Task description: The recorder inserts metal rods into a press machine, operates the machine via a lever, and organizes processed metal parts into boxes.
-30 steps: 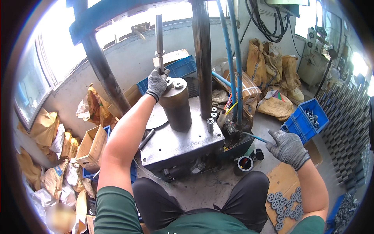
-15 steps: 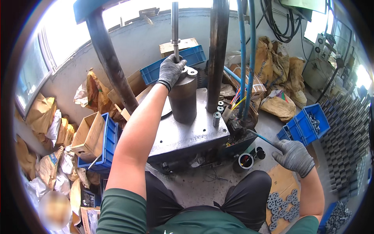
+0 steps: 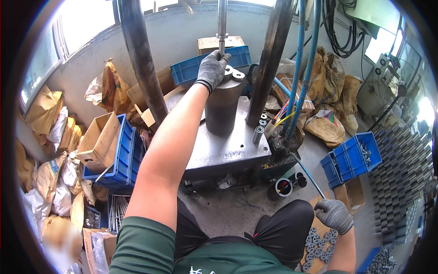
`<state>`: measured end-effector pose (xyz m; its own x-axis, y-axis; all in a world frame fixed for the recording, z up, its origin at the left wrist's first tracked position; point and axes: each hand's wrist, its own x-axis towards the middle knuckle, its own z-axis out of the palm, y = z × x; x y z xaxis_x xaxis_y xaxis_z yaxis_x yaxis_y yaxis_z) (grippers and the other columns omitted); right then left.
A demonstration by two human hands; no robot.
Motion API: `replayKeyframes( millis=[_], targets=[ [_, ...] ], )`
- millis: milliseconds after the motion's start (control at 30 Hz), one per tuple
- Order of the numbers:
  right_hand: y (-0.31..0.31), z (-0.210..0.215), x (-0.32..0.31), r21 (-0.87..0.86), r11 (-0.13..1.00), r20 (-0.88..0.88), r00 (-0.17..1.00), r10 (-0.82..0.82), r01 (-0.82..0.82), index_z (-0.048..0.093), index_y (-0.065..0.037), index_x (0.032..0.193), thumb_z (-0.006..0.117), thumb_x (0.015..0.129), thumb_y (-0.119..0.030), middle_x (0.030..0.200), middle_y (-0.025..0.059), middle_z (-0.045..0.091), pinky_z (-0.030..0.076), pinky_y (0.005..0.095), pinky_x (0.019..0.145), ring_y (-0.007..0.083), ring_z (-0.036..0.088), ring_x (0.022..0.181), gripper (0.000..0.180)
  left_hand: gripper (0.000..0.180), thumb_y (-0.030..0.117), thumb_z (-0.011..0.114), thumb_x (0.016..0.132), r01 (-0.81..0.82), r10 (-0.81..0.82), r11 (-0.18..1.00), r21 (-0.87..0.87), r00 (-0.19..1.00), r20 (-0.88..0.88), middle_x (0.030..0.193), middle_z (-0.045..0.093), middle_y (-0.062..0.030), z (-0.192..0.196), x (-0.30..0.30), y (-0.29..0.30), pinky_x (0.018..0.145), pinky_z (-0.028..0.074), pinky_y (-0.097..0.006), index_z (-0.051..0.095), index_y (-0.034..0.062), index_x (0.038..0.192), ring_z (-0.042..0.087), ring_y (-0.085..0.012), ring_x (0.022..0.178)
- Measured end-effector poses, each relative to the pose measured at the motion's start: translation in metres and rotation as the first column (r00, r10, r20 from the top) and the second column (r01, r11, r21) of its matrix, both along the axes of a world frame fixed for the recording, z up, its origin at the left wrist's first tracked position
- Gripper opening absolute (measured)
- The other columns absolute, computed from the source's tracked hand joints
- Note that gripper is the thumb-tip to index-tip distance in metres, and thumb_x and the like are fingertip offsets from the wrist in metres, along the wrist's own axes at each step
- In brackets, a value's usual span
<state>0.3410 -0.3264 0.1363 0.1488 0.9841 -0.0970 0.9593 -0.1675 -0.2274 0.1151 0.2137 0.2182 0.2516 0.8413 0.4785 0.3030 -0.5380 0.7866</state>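
My left hand (image 3: 213, 69), in a grey glove, is closed around the lower end of an upright metal rod (image 3: 222, 25). Its fingers hide the rod's tip. Just below it stands a thick dark metal cylinder (image 3: 222, 109) with small pale ring-shaped pieces (image 3: 237, 74) on its top. The cylinder rests on a steel press table (image 3: 214, 153). At the right, my right hand (image 3: 335, 215), gloved too, is closed on the end of a thin blue-grey lever (image 3: 309, 176), which slopes up to a mechanism beside the table.
Dark posts (image 3: 142, 59) and blue hoses (image 3: 305, 77) rise around the table. Small metal sleeves (image 3: 258, 134) stand at its right corner. Blue crates (image 3: 358, 157), stacked metal tubes (image 3: 401, 182) and grey ring parts (image 3: 319, 246) on cardboard lie right; a blue crate (image 3: 116, 162) and sacks left.
My right hand has come down and nearer to me, with the lever's end in it. The left hand stays at the rod above the cylinder. The whole view has shifted a little.
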Motion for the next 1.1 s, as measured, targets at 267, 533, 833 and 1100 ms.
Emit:
replayKeyframes(
  millis=[267,533,833,1100],
  targets=[
    [0.008,0.012,-0.008,0.008,0.991,-0.052,0.990,-0.133,0.133,0.075,-0.005,0.089,0.069,0.085,-0.018,0.085,0.0181,0.070,0.056,0.0453,0.074,0.0384,0.070,0.080,0.015,0.031,0.030,0.067,0.105,0.075,-0.075,0.997,-0.002,0.994,0.077,0.093,0.074,-0.0079,-0.004,-0.001,0.009,0.084,0.054,-0.032,0.072,0.0013,0.116,0.066,-0.0148,0.085],
    [0.008,0.017,-0.008,0.048,0.987,-0.064,0.987,-0.150,0.153,0.075,-0.006,0.092,0.069,0.087,-0.020,0.088,0.0183,0.072,0.057,0.0452,0.075,0.0394,0.070,0.085,0.015,0.030,0.028,0.070,0.104,0.143,-0.136,0.988,-0.058,0.986,0.101,0.093,0.074,-0.0070,-0.005,-0.001,0.013,0.084,0.055,-0.032,0.072,0.0005,0.115,0.068,-0.0146,0.086],
    [0.008,0.014,-0.005,0.071,0.985,-0.066,0.986,-0.154,0.158,0.075,-0.005,0.092,0.070,0.085,-0.017,0.087,0.0177,0.072,0.058,0.0442,0.075,0.0378,0.071,0.083,0.015,0.037,0.035,0.068,0.102,0.100,-0.100,0.995,0.007,0.994,0.044,0.097,0.076,-0.0171,-0.009,-0.001,0.017,0.087,0.055,-0.040,0.073,0.0023,0.118,0.073,-0.0271,0.091],
    [0.008,0.013,-0.006,0.111,0.980,-0.095,0.983,-0.156,0.166,0.073,-0.004,0.090,0.070,0.083,-0.013,0.084,0.0190,0.070,0.058,0.0441,0.073,0.0384,0.071,0.080,0.012,0.037,0.035,0.069,0.102,0.092,-0.092,0.996,-0.006,0.994,0.054,0.099,0.077,-0.0169,-0.009,-0.001,0.020,0.088,0.055,-0.039,0.073,0.0026,0.120,0.073,-0.0270,0.091]
  ],
)
